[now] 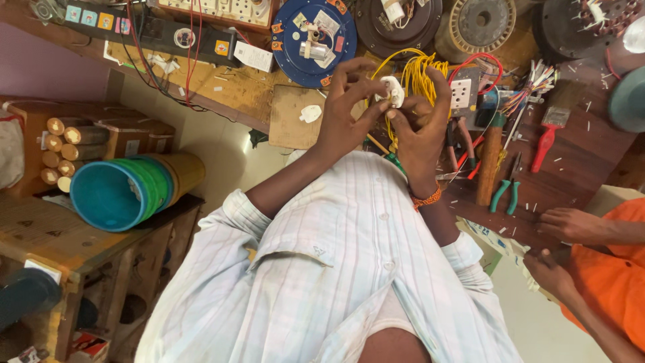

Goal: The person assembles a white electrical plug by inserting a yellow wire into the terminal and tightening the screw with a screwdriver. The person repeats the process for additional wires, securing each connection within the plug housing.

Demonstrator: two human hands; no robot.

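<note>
Both hands meet over the tabletop (578, 168) on a small white electrical fitting (390, 91). The left hand (349, 114) pinches it from the side with its fingertips. The right hand (420, 134) grips it from below, thumb on its face, with a bundle of yellow wires (420, 74) looping up behind the fingers.

For work this fine, it seems best for the left hand to hold the fitting steady while the right does the small movements. The wires should stay slack so they do not tug the part askew.

To the left, a stack of blue and green plastic buckets (114, 195) lies on its side, and the innermost looks empty. Behind it, a cardboard box (40, 134) holds wooden cylinders stacked end-on. At the right edge, another person in an orange sleeve (618, 269) rests two hands near the tabletop's corner.
</note>
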